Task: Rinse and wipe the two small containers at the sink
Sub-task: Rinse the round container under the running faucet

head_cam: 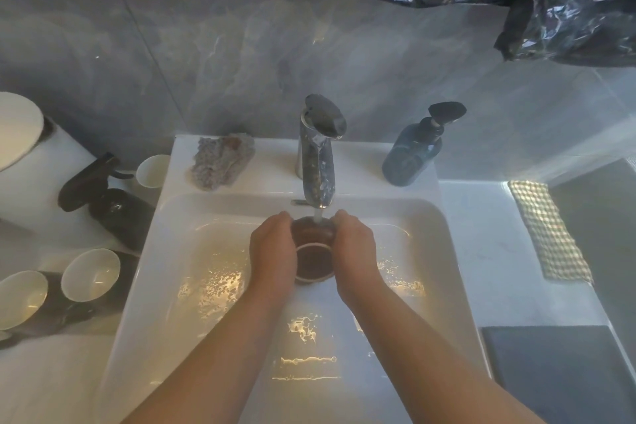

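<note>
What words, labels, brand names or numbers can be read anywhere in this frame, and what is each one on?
None can be read.
The blue pump bottle shows no legible label.
The dark spray bottle and the tap show no marking.
The brown container, held between the left hand and the right hand, bears only a pale ring, no lettering.

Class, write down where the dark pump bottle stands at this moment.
In the head view, the pump bottle stands on the back ledge of the sink, right of the faucet and beyond the right hand, which holds the brown container under the water.
</note>
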`<state>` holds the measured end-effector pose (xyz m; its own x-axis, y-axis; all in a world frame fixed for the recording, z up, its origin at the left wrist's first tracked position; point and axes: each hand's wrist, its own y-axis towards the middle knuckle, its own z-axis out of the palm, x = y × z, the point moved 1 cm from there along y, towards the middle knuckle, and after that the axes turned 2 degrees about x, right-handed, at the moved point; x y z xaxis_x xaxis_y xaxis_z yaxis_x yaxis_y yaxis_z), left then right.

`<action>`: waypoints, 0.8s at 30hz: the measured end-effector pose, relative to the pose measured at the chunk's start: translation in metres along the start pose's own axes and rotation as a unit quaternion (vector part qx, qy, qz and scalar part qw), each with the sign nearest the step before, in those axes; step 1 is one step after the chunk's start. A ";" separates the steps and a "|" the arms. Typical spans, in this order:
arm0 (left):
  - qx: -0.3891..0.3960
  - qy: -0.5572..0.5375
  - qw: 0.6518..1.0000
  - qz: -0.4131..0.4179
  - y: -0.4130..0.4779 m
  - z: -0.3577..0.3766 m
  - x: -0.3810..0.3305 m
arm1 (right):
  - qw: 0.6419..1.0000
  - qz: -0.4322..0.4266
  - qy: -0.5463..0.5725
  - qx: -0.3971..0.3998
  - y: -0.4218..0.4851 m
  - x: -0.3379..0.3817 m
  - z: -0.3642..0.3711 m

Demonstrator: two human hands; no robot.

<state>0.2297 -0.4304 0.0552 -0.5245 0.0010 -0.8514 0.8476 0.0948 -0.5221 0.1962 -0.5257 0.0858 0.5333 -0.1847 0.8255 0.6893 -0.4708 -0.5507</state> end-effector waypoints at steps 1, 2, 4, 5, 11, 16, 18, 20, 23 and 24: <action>0.008 0.013 1.000 0.010 -0.002 0.000 0.000 | 1.000 -0.017 -0.015 0.005 -0.001 -0.002 0.001; 0.017 0.028 0.999 0.028 -0.005 0.000 0.001 | 0.999 -0.034 -0.033 0.011 -0.001 -0.006 0.002; 0.021 0.044 0.997 0.060 -0.011 0.000 0.000 | 0.997 -0.052 -0.047 0.007 -0.005 -0.010 0.004; 0.018 0.049 0.996 0.066 -0.014 0.000 -0.001 | 0.998 -0.054 -0.044 0.001 -0.005 -0.010 0.005; -0.024 0.060 0.998 0.011 -0.005 -0.001 -0.005 | 0.999 0.015 -0.022 -0.031 0.001 -0.004 0.003; 0.009 0.061 0.997 0.039 -0.013 0.000 -0.009 | 0.999 -0.032 -0.022 -0.001 -0.004 -0.007 0.004; 0.028 0.071 0.996 0.048 -0.017 -0.001 -0.011 | 0.998 -0.054 -0.037 0.005 -0.002 -0.009 0.005; 0.028 0.059 0.998 0.022 -0.012 -0.001 -0.011 | 0.999 -0.032 -0.025 0.005 0.005 -0.010 0.003; 0.022 0.063 0.998 -0.023 0.001 -0.001 -0.011 | 0.999 0.004 -0.029 0.021 0.018 -0.015 -0.003; 0.023 0.063 0.997 -0.045 0.005 -0.001 -0.010 | 0.999 0.011 -0.039 0.031 0.020 -0.015 -0.003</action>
<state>0.2395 -0.4288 0.0609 -0.6028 0.1191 -0.7890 0.7974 0.0552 -0.6009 0.2004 -0.5355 0.0624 0.5834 -0.1256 0.8024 0.7047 -0.4128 -0.5770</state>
